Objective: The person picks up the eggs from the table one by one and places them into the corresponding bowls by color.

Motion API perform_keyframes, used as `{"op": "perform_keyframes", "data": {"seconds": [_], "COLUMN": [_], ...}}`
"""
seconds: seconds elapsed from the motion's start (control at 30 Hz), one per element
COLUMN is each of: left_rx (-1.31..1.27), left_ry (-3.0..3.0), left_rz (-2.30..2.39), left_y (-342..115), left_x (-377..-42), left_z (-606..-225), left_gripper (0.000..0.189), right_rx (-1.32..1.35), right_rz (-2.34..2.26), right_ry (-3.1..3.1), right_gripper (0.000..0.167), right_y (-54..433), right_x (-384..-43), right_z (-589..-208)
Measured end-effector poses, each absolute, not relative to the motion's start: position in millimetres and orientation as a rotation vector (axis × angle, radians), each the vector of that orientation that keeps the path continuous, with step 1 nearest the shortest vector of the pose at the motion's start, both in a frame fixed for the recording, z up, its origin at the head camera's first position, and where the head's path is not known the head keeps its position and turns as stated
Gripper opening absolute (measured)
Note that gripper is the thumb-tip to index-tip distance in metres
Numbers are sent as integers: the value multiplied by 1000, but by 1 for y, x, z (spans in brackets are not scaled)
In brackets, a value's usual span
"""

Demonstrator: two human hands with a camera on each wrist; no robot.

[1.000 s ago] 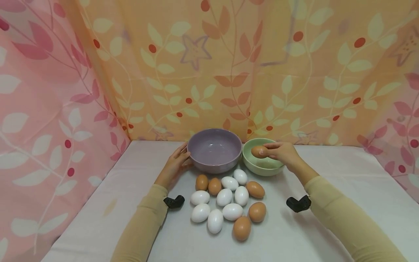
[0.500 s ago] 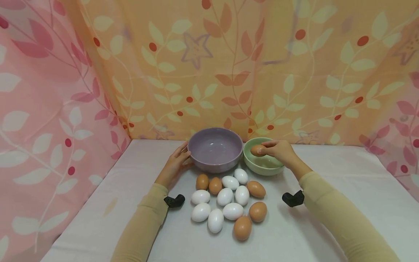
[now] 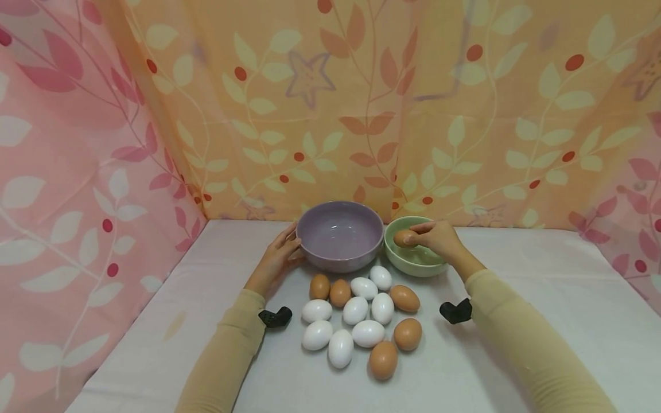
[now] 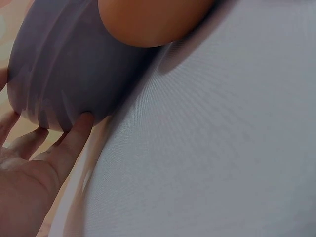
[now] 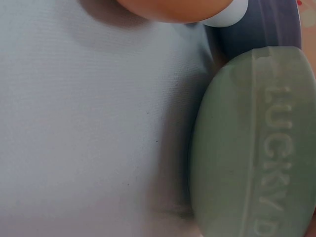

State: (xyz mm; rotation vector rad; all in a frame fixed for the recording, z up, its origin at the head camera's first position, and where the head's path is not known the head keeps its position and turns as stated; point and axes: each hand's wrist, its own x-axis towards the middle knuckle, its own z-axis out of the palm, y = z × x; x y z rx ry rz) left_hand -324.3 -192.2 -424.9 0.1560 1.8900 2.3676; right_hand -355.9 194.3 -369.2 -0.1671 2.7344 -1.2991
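My right hand pinches a brown egg between thumb and fingers, inside the rim of the green bowl in the head view. The right wrist view shows that bowl's outer wall with raised letters; the held egg is hidden there. My left hand touches the left side of the larger purple bowl, its fingers extended. In the left wrist view, spread fingertips lie against the purple wall. No eggs show inside the purple bowl.
In front of the bowls lie several white eggs and several brown eggs, grouped close together. A white cloth covers the table. Behind hangs a yellow leaf-patterned curtain, with a pink one at the left.
My right hand has moved slightly left and lower into the green bowl with the egg, and its forearm has swung left. My left hand has stayed on the purple bowl.
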Motion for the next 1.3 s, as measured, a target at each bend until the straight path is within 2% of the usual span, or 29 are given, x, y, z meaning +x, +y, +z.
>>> {"op": "perform_keyframes", "data": {"seconds": [1.3], "left_rx": [152], "left_ry": [1930], "left_rz": [2344], "left_y": [-192], "left_x": [-324], "left_z": [-424], "left_gripper": [60], "right_rx": [-284], "right_rz": [-1061], "right_ry": [2856], "right_gripper": [50], "right_y": [189], "right_x": [-360], "right_z": [-379]}}
